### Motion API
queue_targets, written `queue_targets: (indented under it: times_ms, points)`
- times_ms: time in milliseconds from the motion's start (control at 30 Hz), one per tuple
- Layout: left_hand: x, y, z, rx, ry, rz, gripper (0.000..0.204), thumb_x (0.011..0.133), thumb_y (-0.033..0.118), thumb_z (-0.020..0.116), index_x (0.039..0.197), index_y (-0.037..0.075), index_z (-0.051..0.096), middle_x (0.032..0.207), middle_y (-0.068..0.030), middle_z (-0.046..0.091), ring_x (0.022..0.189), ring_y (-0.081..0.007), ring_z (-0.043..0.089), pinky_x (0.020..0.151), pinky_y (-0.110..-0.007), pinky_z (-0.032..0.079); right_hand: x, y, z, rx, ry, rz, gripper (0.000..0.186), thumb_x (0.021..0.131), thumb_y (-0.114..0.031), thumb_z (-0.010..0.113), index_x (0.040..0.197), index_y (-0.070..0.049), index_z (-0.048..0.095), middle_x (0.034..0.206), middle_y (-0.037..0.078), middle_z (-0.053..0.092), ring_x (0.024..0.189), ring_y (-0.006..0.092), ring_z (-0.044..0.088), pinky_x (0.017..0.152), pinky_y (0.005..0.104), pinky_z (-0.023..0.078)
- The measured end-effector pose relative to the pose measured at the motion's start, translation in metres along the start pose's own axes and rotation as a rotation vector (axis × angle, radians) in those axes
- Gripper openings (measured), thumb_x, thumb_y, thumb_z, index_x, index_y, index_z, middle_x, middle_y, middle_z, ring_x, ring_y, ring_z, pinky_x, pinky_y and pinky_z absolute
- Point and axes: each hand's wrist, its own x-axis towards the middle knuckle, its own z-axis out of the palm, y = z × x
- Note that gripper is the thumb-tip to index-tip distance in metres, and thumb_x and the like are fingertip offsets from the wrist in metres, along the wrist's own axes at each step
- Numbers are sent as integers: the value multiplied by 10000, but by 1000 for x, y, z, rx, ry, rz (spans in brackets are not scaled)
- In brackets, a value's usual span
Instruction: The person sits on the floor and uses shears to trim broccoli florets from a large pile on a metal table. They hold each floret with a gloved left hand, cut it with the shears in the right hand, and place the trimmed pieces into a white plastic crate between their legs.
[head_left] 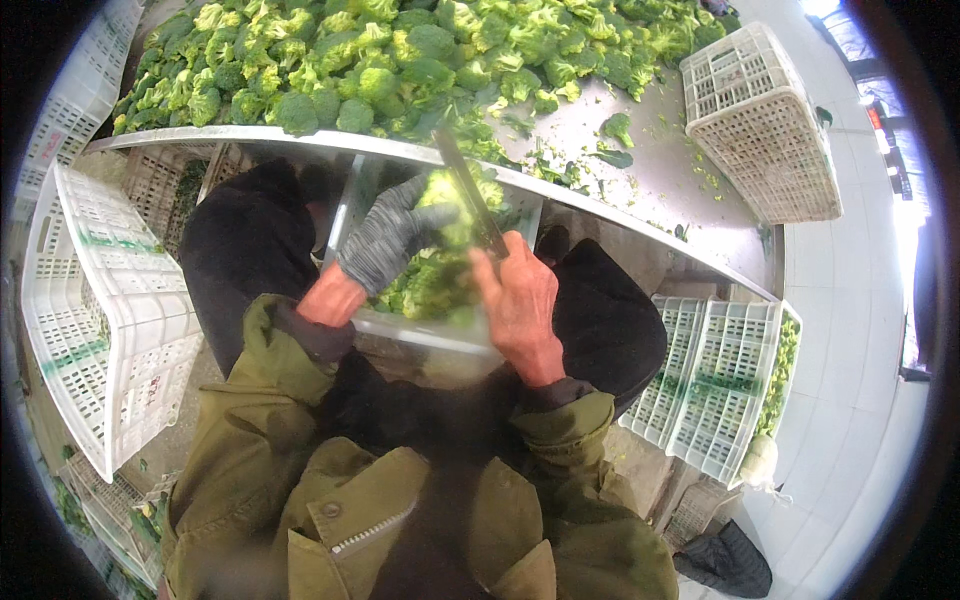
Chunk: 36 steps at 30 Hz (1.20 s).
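Observation:
My left hand point(385, 235), in a grey knitted glove, is closed around a broccoli head point(446, 192) that is blurred by motion. In my bare right hand point(524, 300) is a knife point(466, 178), its blade pointing up and away across the right side of the broccoli. Both hands are above a pale bin point(425, 332) between my knees. Cut broccoli florets point(425, 285) lie inside it, partly hidden by my hands.
Ahead, a metal table point(655, 185) carries a large heap of broccoli point(380, 60) and scattered leaf scraps. A white crate point(765, 125) sits on its right end. More white crates stand at my left point(125, 320) and right point(705, 375). A dark cloth item point(728, 562) lies at lower right.

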Motion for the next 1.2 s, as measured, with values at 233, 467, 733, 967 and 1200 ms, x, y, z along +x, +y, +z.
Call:
queue_targets:
  times_ms: [233,467,733,967,1200]
  points:
    - [-1,1,1,-71,-16,-26,484,925,163,758,1363,30,601,1155,-49,705,988,-143,698,865,-279,604,-3,5,-3,82,-153,83,302,1015,-303,653,1088,-23,565,887,199,634,810,411,619,703,509,460]
    - [-2,3,3,3,44,0,477,939,152,740,1379,33,599,1170,-34,706,993,-129,693,848,-277,597,-6,8,2,155,-172,320,422,986,-296,697,1158,81,619,889,204,655,761,372,611,688,487,458]
    - [-5,7,4,74,31,-33,485,950,147,731,1396,28,580,1227,-36,706,1052,-121,689,839,-260,588,-4,6,2,57,87,-133,213,925,-78,727,794,57,626,719,252,554,603,438,537,533,476,399]
    - [-4,6,6,84,53,-9,439,953,154,727,1363,43,614,1208,-28,719,1012,-111,690,818,-252,569,-1,-17,-16,103,118,-41,183,948,-124,716,908,20,611,814,216,622,654,395,599,573,459,440]
    - [-8,2,8,14,34,-43,448,936,126,741,1357,35,616,1220,-40,717,1060,-124,685,891,-270,575,8,-8,-3,-65,-46,51,181,969,-137,673,1021,4,570,775,262,613,710,472,618,613,518,473]
